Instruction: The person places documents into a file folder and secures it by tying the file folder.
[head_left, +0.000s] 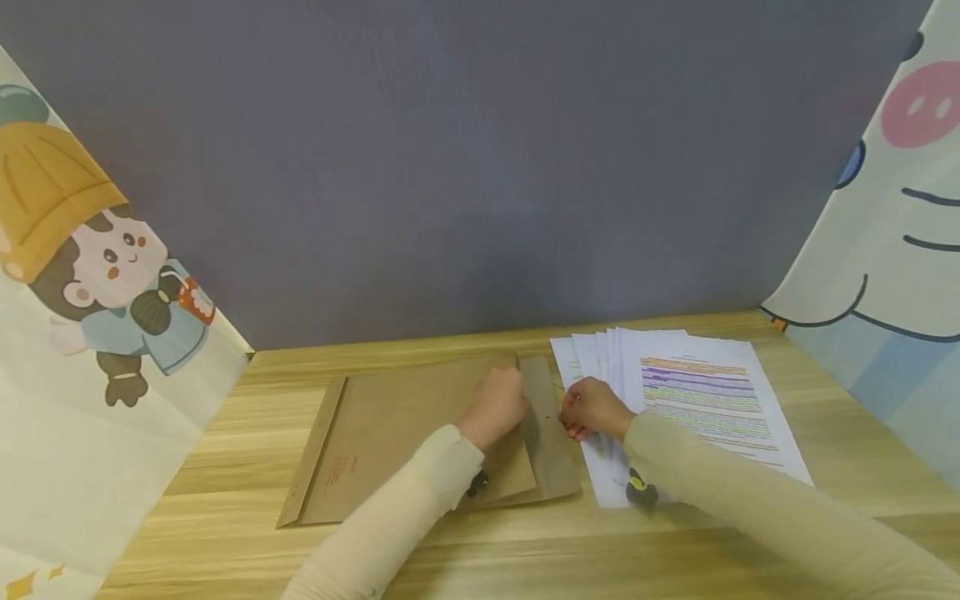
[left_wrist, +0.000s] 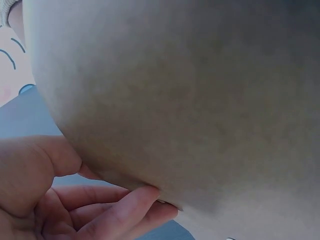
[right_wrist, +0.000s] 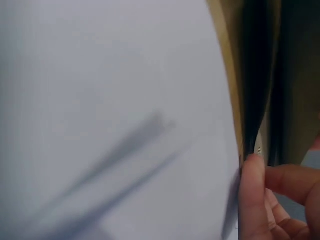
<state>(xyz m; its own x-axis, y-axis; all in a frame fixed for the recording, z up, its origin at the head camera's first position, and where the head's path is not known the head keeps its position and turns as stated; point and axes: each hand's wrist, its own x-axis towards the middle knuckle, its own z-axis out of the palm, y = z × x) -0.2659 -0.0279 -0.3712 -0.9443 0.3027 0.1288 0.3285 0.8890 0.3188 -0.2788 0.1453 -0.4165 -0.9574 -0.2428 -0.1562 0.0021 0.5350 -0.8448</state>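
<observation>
A brown kraft paper document envelope [head_left: 420, 400] lies on the table with its flap [head_left: 551, 450] spread out on the right. My left hand [head_left: 495, 410] is over the envelope's right part, and its curled fingers [left_wrist: 122, 212] grip a brown paper edge. My right hand [head_left: 596, 408] is at the flap's outer edge, thumb and forefinger pinched together there. In the right wrist view its fingertips [right_wrist: 253, 167] meet beside a brown edge and a small pale bit with dark dots. Next to that hand lies a fanned stack of printed sheets [head_left: 701, 400], partly under the right forearm.
The sheets carry orange, purple and green highlighted lines. Beneath everything is a wood-grain table [head_left: 247, 433]. A grey panel [head_left: 480, 167] rises along its back edge, and cartoon-printed sheets [head_left: 112, 275] flank both sides.
</observation>
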